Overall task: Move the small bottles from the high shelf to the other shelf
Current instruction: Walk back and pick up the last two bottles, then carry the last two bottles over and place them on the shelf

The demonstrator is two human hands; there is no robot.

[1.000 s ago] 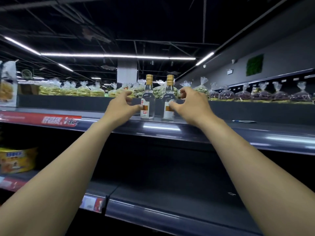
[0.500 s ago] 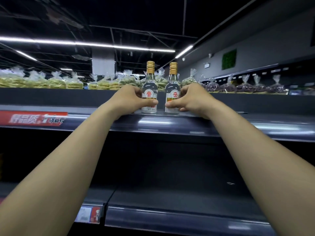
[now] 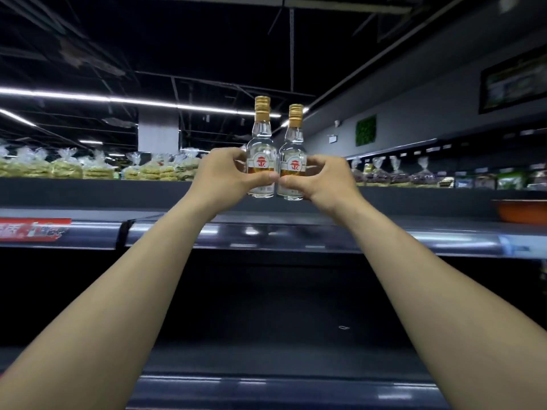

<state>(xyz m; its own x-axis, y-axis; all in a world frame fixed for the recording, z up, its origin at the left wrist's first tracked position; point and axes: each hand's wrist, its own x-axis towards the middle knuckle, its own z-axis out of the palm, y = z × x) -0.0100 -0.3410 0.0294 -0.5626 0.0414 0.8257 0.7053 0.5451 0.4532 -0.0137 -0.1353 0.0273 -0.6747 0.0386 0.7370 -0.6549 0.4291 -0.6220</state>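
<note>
Two small clear glass bottles with gold caps and red-and-white labels are held side by side, touching, above the high shelf (image 3: 296,229). My left hand (image 3: 228,173) grips the left bottle (image 3: 262,143) around its body. My right hand (image 3: 322,179) grips the right bottle (image 3: 294,146) the same way. Both bottle bases hang a little above the shelf's surface. A lower shelf (image 3: 281,389) runs across the bottom of the view, dark and bare where I can see it.
Bagged yellow goods (image 3: 68,167) line the far shelf at left, dark bagged goods (image 3: 393,176) at right. A red price strip (image 3: 32,229) sits on the high shelf's edge at left. An orange bowl-like item (image 3: 521,210) rests at the far right.
Both hands closed fully around the bottles and lifted them off the high shelf; the bottles now sit higher and touch each other.
</note>
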